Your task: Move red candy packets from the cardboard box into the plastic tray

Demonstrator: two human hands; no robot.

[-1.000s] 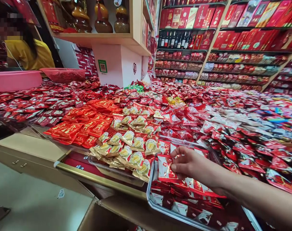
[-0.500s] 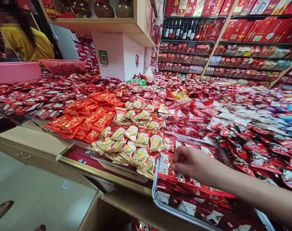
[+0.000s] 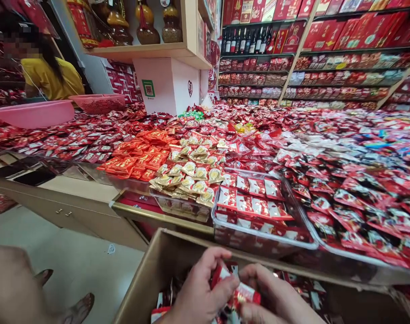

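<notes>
Above an open cardboard box (image 3: 147, 274), my left hand (image 3: 203, 288) is closed on small red and white candy packets (image 3: 247, 294). My right hand (image 3: 279, 294) faces it from the other side, its fingers curled around the right end of the same packets. How many packets lie between the hands I cannot tell. More wrapped candies (image 3: 315, 288) lie loose inside the box below. Just beyond the box stands a clear plastic tray (image 3: 266, 238) with rows of red and white packets (image 3: 247, 202) laid flat.
Gold durian-print packets (image 3: 188, 180) and orange-red packets (image 3: 137, 157) are heaped left of the tray. Dark red packets (image 3: 353, 202) fill the display on the right. A pink basin (image 3: 36, 112) stands at the left, near a person in yellow (image 3: 52, 76).
My right hand has left the packets in the clear tray and come down over the box. My left hand has come into view, and both hands now hold packets. The view has tilted down.
</notes>
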